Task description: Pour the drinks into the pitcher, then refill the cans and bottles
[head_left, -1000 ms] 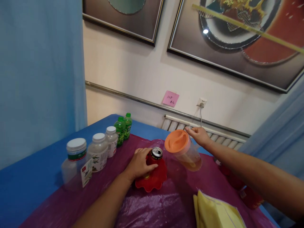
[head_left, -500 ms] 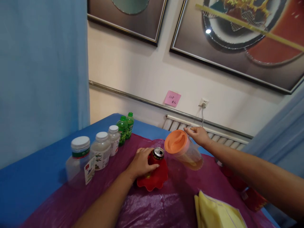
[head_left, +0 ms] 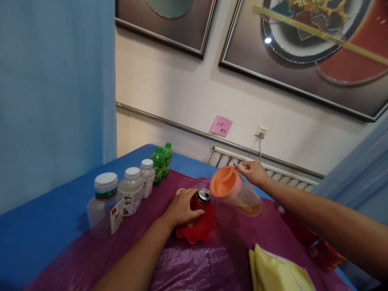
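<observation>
Holding the red can [head_left: 200,206] in your left hand [head_left: 182,207]: fingers and thumb curve round its side, opened about to its width. The can sits roughly upright at the scalloped red dish [head_left: 196,233]; its base is hidden. Your right hand [head_left: 254,173] grips the clear pitcher [head_left: 242,199] on its far side, thumb near the orange lid [head_left: 223,182]; you cannot tell how tightly the other fingers curl. The pitcher, containing amber liquid, tilts lid-end toward the can top, just beside it.
</observation>
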`<action>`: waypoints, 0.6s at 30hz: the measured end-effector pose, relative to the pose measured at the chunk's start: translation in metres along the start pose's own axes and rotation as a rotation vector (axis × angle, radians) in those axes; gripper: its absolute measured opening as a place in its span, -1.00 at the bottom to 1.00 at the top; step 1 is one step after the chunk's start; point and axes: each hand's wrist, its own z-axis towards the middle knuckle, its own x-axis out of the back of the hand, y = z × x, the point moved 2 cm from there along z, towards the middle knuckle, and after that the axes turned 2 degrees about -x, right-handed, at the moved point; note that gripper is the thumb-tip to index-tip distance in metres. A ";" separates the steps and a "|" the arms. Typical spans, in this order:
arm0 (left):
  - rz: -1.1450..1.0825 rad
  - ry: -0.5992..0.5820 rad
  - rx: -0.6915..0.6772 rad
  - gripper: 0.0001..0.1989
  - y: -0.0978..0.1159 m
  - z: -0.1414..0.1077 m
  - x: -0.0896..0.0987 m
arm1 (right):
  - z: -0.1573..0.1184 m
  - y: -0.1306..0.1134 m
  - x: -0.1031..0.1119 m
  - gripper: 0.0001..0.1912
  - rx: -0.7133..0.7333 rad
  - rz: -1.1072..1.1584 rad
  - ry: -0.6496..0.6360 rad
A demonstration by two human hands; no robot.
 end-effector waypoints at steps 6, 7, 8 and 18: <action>0.003 -0.021 0.007 -0.33 0.000 0.000 0.000 | 0.001 -0.004 0.002 -0.34 0.010 -0.031 -0.001; 0.003 -0.026 0.009 -0.32 0.001 0.000 0.000 | 0.001 -0.005 0.002 -0.34 0.011 -0.035 -0.004; 0.005 -0.031 0.011 -0.32 0.001 0.000 0.000 | 0.001 -0.006 0.002 -0.35 0.013 -0.038 -0.006; 0.018 -0.037 0.019 -0.32 0.002 0.000 0.001 | 0.002 -0.007 0.004 -0.35 0.017 -0.062 -0.025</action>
